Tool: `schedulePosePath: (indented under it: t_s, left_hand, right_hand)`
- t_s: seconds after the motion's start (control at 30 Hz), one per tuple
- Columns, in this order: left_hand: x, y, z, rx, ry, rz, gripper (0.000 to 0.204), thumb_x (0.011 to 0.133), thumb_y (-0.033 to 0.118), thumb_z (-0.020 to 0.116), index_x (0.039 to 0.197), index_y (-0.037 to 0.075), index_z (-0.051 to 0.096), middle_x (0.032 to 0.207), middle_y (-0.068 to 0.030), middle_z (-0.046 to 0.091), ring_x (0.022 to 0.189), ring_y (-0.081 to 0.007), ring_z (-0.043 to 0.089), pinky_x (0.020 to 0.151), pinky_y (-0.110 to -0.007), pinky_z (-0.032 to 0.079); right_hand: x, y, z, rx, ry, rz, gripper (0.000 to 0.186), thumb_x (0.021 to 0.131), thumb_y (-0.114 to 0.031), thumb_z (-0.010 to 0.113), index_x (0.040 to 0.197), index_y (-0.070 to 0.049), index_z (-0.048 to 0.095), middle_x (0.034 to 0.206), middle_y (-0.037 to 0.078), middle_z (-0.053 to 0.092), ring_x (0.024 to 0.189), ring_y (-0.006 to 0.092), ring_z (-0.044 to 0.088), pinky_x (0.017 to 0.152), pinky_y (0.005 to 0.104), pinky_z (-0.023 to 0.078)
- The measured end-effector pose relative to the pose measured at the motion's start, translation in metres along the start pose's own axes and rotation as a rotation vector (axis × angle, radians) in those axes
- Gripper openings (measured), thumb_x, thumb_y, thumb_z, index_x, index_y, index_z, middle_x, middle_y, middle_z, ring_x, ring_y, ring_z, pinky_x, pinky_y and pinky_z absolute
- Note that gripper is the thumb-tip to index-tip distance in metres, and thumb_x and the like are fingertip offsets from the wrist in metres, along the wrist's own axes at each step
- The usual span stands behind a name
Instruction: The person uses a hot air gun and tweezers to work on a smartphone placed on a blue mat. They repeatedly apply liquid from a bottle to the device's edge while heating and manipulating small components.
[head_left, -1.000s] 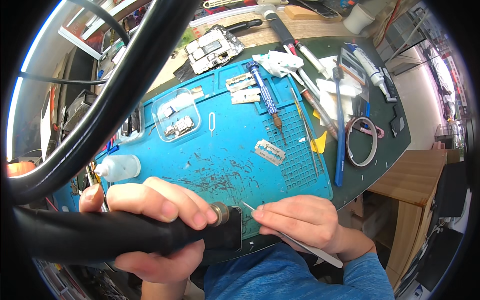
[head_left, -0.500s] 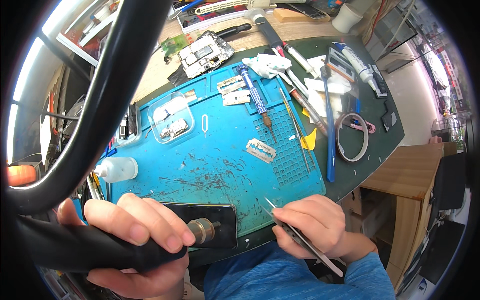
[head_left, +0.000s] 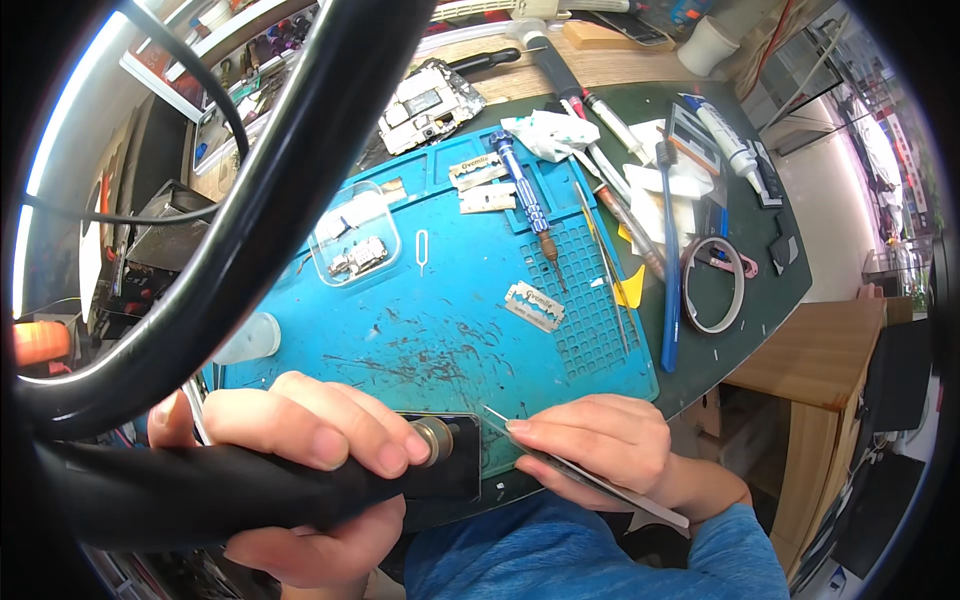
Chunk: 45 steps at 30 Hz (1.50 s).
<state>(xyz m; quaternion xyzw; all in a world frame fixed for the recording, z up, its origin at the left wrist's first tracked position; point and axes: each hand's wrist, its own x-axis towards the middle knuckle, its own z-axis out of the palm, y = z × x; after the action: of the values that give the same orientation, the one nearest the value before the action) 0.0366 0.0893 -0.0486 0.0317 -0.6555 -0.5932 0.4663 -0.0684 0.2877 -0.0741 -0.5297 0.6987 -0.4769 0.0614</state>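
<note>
Left hand [head_left: 318, 425] wraps black handle [head_left: 220, 490]; right hand [head_left: 608, 440] pinches tweezers [head_left: 645, 503]

From my distant post I see the left fingers curled over the handle, thumb underneath. Just beyond those fingertips, the metal nozzle [head_left: 437, 440] overlies a dark panel [head_left: 460, 478]; I cannot tell if they touch. Right of it, the other hand bends its fingers, tweezer points aimed up-left beside the panel. Ahead of both grips lies a blue mat [head_left: 450, 290].

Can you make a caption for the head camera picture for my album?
Left hand grips a black handle with a metal nozzle over a dark panel; right hand holds tweezers.
</note>
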Motion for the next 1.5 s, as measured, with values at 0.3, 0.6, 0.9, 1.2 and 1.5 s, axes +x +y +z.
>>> schedulePosePath:
  t_s: [0.3,0.6,0.9,1.2,1.5]
  left_hand:
    - [-0.002,-0.016,0.005,-0.101,0.036,0.01,0.08,0.114,0.061,0.045,0.168,0.006,0.025,0.103,-0.0058,0.049,0.069,-0.0146,0.055,0.052,-0.029,0.057]
    - [-0.001,-0.016,0.006,-0.115,0.024,0.035,0.081,0.114,0.061,0.046,0.168,0.006,0.024,0.103,-0.0064,0.05,0.07,-0.0153,0.056,0.052,-0.029,0.057]
    - [0.0,-0.019,0.007,-0.132,0.022,0.044,0.081,0.114,0.061,0.046,0.168,0.005,0.024,0.103,-0.0066,0.05,0.07,-0.015,0.057,0.053,-0.029,0.058]
    - [-0.001,-0.021,0.008,-0.155,0.029,0.056,0.081,0.113,0.061,0.047,0.168,0.005,0.024,0.103,-0.0069,0.051,0.07,-0.0153,0.057,0.053,-0.03,0.058]
    - [-0.001,-0.022,0.004,-0.143,0.016,0.054,0.082,0.113,0.062,0.046,0.168,0.005,0.024,0.103,-0.0071,0.051,0.069,-0.0152,0.057,0.052,-0.029,0.059]
  right_hand:
    - [0.004,0.003,-0.001,0.032,-0.047,0.001,0.031,0.087,-0.006,0.089,0.116,-0.001,0.079,0.102,0.011,0.081,0.084,0.025,0.081,0.067,0.0336,0.064]
    - [0.005,0.003,-0.002,0.041,-0.073,0.014,0.029,0.084,-0.006,0.09,0.112,-0.003,0.083,0.102,0.011,0.083,0.085,0.0239,0.082,0.071,0.0315,0.064]
    - [0.006,0.002,-0.004,0.046,-0.094,0.035,0.03,0.083,-0.005,0.09,0.113,-0.003,0.083,0.101,0.011,0.083,0.086,0.0238,0.082,0.072,0.0316,0.065]
    - [0.004,0.003,-0.003,0.054,-0.088,0.042,0.028,0.085,-0.005,0.09,0.112,-0.003,0.083,0.103,0.011,0.084,0.088,0.0243,0.082,0.072,0.0317,0.065]
    - [0.006,0.003,-0.002,0.062,-0.071,0.012,0.029,0.088,-0.006,0.088,0.116,-0.001,0.079,0.1,0.012,0.081,0.084,0.0257,0.081,0.068,0.0343,0.064]
